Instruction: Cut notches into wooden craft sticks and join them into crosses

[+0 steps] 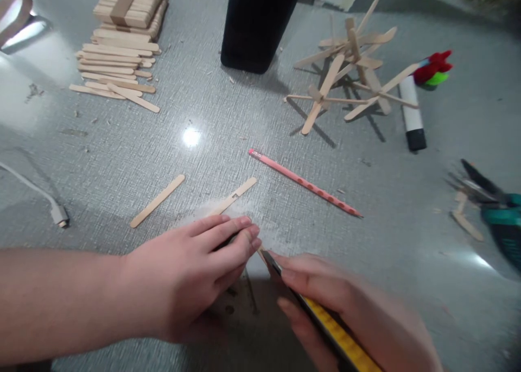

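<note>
My left hand is closed, its fingertips pressed down on a wooden craft stick that is mostly hidden beneath them. A short end of that stick shows beyond the fingers, with a blade against it. The blade belongs to a yellow and black utility knife, gripped in my right hand and slanting up to the left. Just past my left fingers lies another craft stick with a small notch, its lower end covered by the hand. A plain craft stick rests further left.
A pink pencil lies ahead. Loose sticks and a banded bundle sit far left, near a black object. Stick assemblies stand far right, by a white tube. Green-handled pliers are right; a cable left.
</note>
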Available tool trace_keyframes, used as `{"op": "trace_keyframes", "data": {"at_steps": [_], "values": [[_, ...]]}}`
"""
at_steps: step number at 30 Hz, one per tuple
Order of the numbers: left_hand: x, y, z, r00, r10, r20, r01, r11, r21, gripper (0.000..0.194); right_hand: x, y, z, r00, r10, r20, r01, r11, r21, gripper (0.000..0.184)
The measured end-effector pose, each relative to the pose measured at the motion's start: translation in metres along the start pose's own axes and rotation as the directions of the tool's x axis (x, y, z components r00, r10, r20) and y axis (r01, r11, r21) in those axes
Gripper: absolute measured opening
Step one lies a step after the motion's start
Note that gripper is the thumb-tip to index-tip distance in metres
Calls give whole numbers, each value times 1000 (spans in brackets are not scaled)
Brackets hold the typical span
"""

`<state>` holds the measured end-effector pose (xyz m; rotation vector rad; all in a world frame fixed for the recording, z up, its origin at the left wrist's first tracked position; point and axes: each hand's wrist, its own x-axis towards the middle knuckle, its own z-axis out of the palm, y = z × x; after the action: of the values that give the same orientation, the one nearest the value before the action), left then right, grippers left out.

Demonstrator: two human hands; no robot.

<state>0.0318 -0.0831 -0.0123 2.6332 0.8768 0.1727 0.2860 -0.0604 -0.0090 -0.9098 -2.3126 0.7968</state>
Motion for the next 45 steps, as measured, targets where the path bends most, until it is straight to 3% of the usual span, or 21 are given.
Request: {"op": "trace_keyframes", "data": {"at_steps": [6,13,21,26,30,37,41,45], "values": [[3,-1,-1,999,43,-27,-41,997,66,84,-6,-2,0,1000,16,13,-16,1000,-25,26],[3,1,-2,998,33,-56,-28,996,79,86,-16,0,-3,991,28,132,-29,1000,-1,23],[0,-1,-2,998,33,-51,-30,998,49,89,-25,-2,-6,990,72,119,-69,997,-32,31],[0,-1,-2,999,36,-35,-35,999,41,94,-31,9,-12,998,4,67,-1,999,-48,35],[2,0,-2,999,34,-26,-33,998,55,93,-19,8,-11,997,-6,83,9,1000,-29,34],[4,0,-1,999,29,-33,-26,997,75,94,4,-2,-1,999,5,-40,-5,1000,14,31],[3,2,0,999,31,-29,-29,996,86,93,2,-1,0,999,13,-42,-13,1000,4,29],[2,2,0,999,31,-37,-27,995,101,91,-3,2,-2,999,16,29,-16,1000,16,30]]}}
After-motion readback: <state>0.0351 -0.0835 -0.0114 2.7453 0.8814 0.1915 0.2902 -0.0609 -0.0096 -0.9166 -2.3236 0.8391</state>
